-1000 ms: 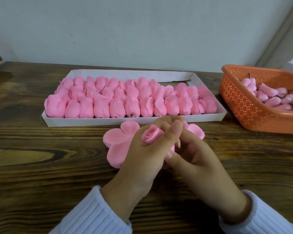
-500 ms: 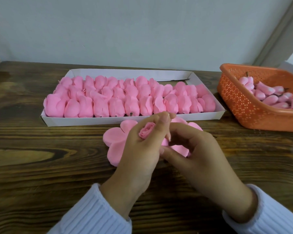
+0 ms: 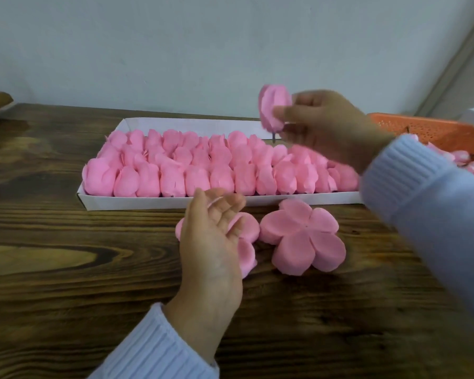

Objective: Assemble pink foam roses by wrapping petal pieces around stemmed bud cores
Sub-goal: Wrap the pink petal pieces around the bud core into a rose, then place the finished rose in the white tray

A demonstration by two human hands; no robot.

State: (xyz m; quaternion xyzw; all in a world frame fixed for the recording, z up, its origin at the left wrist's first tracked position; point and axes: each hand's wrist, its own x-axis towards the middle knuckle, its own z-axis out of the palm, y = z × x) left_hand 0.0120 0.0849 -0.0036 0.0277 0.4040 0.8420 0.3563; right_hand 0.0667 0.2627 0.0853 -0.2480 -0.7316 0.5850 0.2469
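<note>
Holding one wrapped rose (image 3: pixel 272 109) by its side between thumb and fingertips, the right hand (image 3: pixel 326 124) stood above the far right part of the white tray (image 3: pixel 175 205), with a short dark stem stub (image 3: pixel 273 138) showing beneath the bloom; the view was blurred there. Left hand (image 3: pixel 211 242): slack, fingers loosely spread and gripping nothing that could be made out, lying over the left petal stack (image 3: pixel 248 228) on the wooden table (image 3: pixel 66 269); contact could not be settled. Second petal stack (image 3: pixel 302 237): five-lobed, just beside the first, near the tray's front wall. Tray contents: finished roses (image 3: pixel 203 170) in close rows, bare card only along the back. Orange basket (image 3: pixel 427 129): at right, partly behind the right sleeve (image 3: pixel 421 187), with bud cores (image 3: pixel 465 157) inside. Risks, as judged: the foam petals looked kept in place only by the pinch, so a loosened hold could let the wrap spring open before the rose was set down; the rows were packed tight, so pressing the bloom into a gap could crush or tip its neighbours; the stem stub could snag a petal on the way in; the right sleeve, low over the tray's right end, could brush roses out of line; the left hand could scatter the loose stack beneath it. Markings: no brand, label or writing was legible on tray, basket or foam.
</note>
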